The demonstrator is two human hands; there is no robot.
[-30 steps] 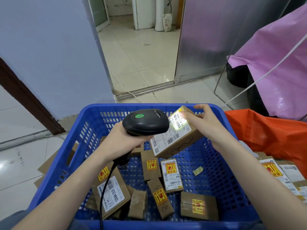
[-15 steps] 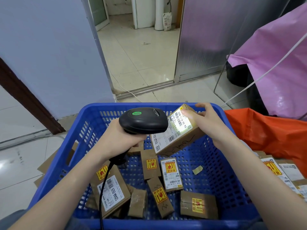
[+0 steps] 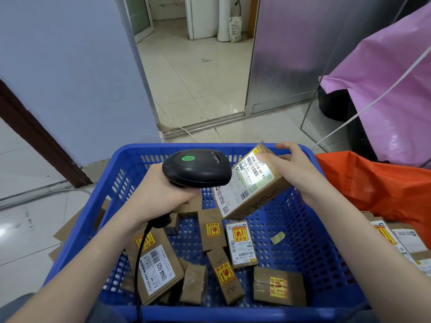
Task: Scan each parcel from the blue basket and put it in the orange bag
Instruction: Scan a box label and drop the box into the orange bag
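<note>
Left hand [image 3: 163, 194] grips a black scanner [image 3: 197, 169], green light lit, above the blue basket [image 3: 326, 264]. Right hand [image 3: 291, 169] holds a tilted brown parcel [image 3: 247, 185] by its far end, thumb on the label, under the scanner's nose. Further parcels lie in the basket. The orange bag [image 3: 382, 185] sits just right of it.

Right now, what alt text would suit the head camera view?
A left hand aims a black scanner at the label of a cardboard parcel held by the right hand above a blue basket of parcels, orange bag alongside.
</note>
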